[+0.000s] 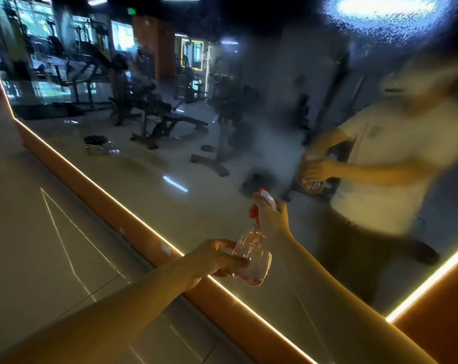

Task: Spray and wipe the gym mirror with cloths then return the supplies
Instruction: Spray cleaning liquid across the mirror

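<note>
Spray bottle (253, 258): clear, pink-tinted round body with a red trigger and white head. Nearly upright, nozzle toward the glass, held in the air with the left hand (217, 260) round the body and the right hand (271, 219) round the neck.
Mirror (170, 166): large wall panel in an orange frame with a lit edge; fine droplets fog its upper right.

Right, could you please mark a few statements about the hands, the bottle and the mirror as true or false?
1. The right hand grips the head of the spray bottle. True.
2. The left hand holds a cloth. False: it holds the bottle's clear body.
3. The mirror is dry all over. False: mist and droplets cover its upper right part.
4. A lit strip runs along the mirror's lower edge. True.
</note>
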{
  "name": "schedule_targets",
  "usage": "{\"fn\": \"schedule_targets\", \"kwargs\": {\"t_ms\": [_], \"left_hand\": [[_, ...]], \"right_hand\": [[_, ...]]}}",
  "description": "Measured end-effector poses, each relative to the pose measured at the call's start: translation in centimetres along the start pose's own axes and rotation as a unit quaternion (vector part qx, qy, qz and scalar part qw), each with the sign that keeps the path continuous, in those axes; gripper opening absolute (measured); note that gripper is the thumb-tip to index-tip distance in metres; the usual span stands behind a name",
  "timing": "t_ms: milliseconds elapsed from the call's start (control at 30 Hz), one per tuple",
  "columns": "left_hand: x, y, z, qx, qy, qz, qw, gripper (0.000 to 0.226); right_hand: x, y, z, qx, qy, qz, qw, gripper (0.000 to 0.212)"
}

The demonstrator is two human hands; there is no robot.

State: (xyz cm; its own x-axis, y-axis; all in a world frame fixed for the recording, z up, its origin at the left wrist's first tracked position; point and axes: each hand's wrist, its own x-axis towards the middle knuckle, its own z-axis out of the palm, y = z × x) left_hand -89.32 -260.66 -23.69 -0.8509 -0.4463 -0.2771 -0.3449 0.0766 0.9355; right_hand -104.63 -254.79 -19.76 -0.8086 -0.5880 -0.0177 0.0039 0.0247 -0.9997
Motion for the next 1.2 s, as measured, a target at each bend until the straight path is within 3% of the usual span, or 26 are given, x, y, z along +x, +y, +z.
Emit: {"fn": "schedule_targets", "kwargs": {"t_ms": [333,600,733,833,967,1067,1133,1200], "left_hand": [[-1.1,3.6,-3.7,-0.046,0.079,0.046,0.995,0.052],[-1.8,8.7,-6.0,-0.017,0.123,0.094,0.988,0.051],[-0.7,11.5,-8.1,0.014,0.161,0.122,0.979,0.032],[0.0,14.1,-9.7,0.026,0.177,0.143,0.973,0.042],[1.1,17.8,-11.8,0.071,0.187,0.180,0.963,0.040],[1.9,20.1,-13.4,0.077,0.200,0.205,0.955,0.026],[2.2,21.2,-14.3,0.087,0.208,0.213,0.951,0.025],[2.8,21.9,-15.2,0.092,0.214,0.222,0.947,0.040]], "right_hand": [[0.9,-7.1,3.4,0.029,-0.010,-0.028,0.999,0.026],[2.0,-12.9,4.4,0.038,-0.033,-0.084,0.995,0.028],[3.0,-16.6,5.2,0.068,-0.055,-0.126,0.988,0.029],[3.8,-19.4,5.6,0.098,-0.057,-0.144,0.983,0.028],[5.7,-22.9,6.3,0.152,-0.058,-0.157,0.974,0.013],[7.7,-25.2,6.9,0.172,-0.048,-0.163,0.970,0.040],[8.8,-26.5,7.4,0.168,-0.048,-0.179,0.968,0.044],[9.7,-27.6,7.9,0.162,-0.057,-0.198,0.965,0.039]]}}
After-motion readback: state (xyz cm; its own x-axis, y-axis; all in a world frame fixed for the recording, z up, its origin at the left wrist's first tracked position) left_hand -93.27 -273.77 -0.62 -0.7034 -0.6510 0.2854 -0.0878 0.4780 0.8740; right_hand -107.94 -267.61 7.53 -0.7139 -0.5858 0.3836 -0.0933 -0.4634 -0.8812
